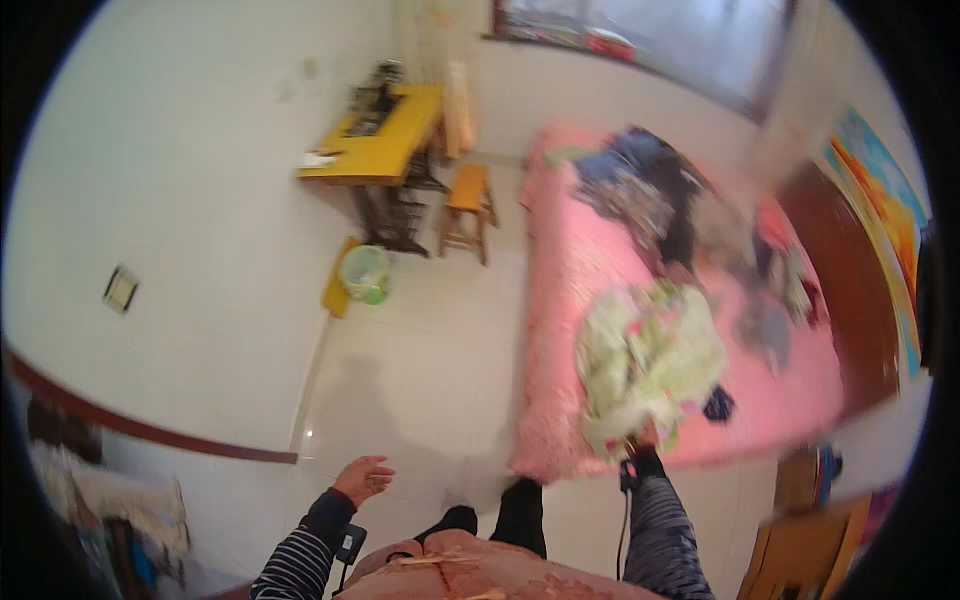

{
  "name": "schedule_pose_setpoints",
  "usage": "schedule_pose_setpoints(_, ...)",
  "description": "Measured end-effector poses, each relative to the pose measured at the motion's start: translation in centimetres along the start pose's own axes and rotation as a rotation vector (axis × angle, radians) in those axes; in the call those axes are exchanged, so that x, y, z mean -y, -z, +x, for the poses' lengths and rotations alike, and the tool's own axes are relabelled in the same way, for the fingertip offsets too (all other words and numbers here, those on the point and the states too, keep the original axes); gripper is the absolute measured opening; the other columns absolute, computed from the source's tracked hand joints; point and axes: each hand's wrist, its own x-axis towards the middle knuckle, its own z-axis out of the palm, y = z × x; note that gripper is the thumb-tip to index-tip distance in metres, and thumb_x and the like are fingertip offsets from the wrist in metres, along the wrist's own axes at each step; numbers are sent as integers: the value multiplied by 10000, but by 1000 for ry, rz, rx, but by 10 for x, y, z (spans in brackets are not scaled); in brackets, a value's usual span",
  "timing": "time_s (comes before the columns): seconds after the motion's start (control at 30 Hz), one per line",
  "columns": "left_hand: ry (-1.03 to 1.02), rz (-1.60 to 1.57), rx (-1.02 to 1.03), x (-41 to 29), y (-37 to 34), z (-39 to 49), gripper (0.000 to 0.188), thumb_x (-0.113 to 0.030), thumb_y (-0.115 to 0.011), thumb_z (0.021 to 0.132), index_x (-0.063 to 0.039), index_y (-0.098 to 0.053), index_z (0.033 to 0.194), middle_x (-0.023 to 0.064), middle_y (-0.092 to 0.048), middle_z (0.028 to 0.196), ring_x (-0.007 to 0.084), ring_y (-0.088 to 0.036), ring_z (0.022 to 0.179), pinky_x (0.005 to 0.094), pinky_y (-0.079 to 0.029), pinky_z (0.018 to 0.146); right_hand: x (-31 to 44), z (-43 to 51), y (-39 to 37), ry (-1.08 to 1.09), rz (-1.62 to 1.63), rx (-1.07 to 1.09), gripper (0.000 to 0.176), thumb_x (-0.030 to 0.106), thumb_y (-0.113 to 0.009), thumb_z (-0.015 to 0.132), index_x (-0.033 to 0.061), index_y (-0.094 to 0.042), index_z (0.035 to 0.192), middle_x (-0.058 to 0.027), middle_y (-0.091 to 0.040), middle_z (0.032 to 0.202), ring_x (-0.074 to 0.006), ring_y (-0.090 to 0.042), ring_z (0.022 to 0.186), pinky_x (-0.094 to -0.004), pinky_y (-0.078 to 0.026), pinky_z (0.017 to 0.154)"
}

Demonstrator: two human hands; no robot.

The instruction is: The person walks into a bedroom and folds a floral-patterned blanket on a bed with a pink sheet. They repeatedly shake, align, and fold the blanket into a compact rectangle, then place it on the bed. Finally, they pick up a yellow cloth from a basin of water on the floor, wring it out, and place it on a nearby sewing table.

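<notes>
My right hand [643,435] grips the near edge of a pale green floral cloth [660,345], partly covered by its folds and blurred. The cloth spreads in a crumpled heap over the near part of a bed with a pink bedspread [559,300]. A small dark bundle [718,403] lies just right of the cloth. My left hand [365,478] is held out over the tiled floor with nothing in it, fingers apart. A heap of dark and grey clothes [645,180] covers the far part of the bed.
Left of the bed are a wooden stool [469,191], a yellow-topped sewing machine table [397,142] and a plastic bucket [366,274]. The bed's brown headboard [847,277] stands on the right. A wooden cabinet [806,544] is at lower right. Black cables hang by both wrists.
</notes>
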Motion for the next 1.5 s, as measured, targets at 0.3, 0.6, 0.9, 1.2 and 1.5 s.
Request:
schedule_pose_setpoints(0.3, 80, 245, 105, -20, -57, 25, 361, -296, -519, 939, -70, -465, 1216, 141, -633, 1016, 220, -626, 849, 319, -508, 748, 26, -31, -14, 69, -331, -133, 239, 223, -623, 827, 34, -499, 750, -115, -583, 723, -252, -602, 668, -410, -540, 523)
schedule_pose_setpoints(0.6, 79, 418, 384, -1, -172, 98, 309, -202, -531, 919, -102, -458, 1202, 127, -649, 1044, 203, -643, 904, 289, -497, 742, 59, -51, 73, -183, -381, -108, 190, 161, -613, 839, 69, -504, 965, -108, -580, 939, -279, -613, 796, -433, -554, 687)
schedule_pose_setpoints(0.9, 300, 552, 435, 90, -359, 190, 495, -332, -570, 909, -115, -349, 1295, 158, -547, 1225, 246, -577, 1065, 357, -467, 859, 150, -46, 106, -32, 325, 222, 386, 227, -470, 935, 63, -445, 1283, -95, -549, 1245, -230, -548, 1104, -384, -447, 946)
schedule_pose_setpoints(1.2, 498, 147, 179, 166, -505, 238, 720, -495, -553, 870, -107, -277, 1410, 177, -387, 1387, 330, -467, 1206, 485, -386, 998, 206, -102, 75, -212, 258, 686, 386, 182, -475, 948, 26, -395, 1292, -114, -545, 1227, -244, -556, 1094, -419, -463, 920)
schedule_pose_setpoints(1.5, 185, -363, 468, 136, -542, 256, 402, -265, -401, 965, -20, -485, 1272, 154, -565, 1224, 311, -562, 1092, 440, -440, 970, 215, -113, 109, -314, 382, 424, 486, 285, -512, 943, 55, -381, 1351, -109, -492, 1329, -241, -514, 1187, -394, -432, 998)
